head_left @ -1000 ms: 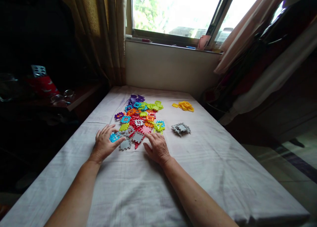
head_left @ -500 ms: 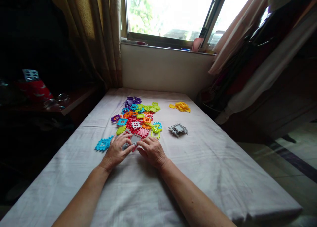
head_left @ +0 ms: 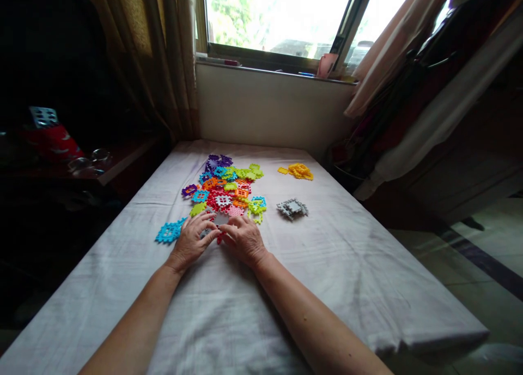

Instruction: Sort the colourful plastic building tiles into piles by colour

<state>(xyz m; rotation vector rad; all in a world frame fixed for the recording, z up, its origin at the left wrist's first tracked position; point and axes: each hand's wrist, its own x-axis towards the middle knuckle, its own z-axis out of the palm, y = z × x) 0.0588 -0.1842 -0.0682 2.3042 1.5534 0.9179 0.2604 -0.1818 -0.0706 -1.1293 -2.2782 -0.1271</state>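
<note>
At the near end of a mixed pile of plastic interlocking tiles, a grey interlocking tile [head_left: 221,218] lies between my hands. My left hand [head_left: 193,241] has its bent fingers and thumb closed at the left side of grey pieces there. My right hand [head_left: 244,239] pinches at the near right edge, its fingertips close to my left thumb. A small red piece [head_left: 219,237] peeks out just below the fingertips. Blue tiles [head_left: 169,231] lie left of my left hand. A pink tile [head_left: 236,211] sits just beyond my right fingers. My fingers partly hide what they grip.
Purple tiles [head_left: 216,162], lime tiles [head_left: 250,172] and orange tiles [head_left: 241,193] spread toward the window. Separate on the right are a grey tile stack [head_left: 292,208] and a yellow tile heap [head_left: 300,171]. A pale cloth [head_left: 327,277] covers the table. Glasses [head_left: 92,159] rest on a side surface.
My right hand has shifted slightly left, closer to my left thumb. The fingers of both hands stay at the grey tile. The whole view has tilted a little.
</note>
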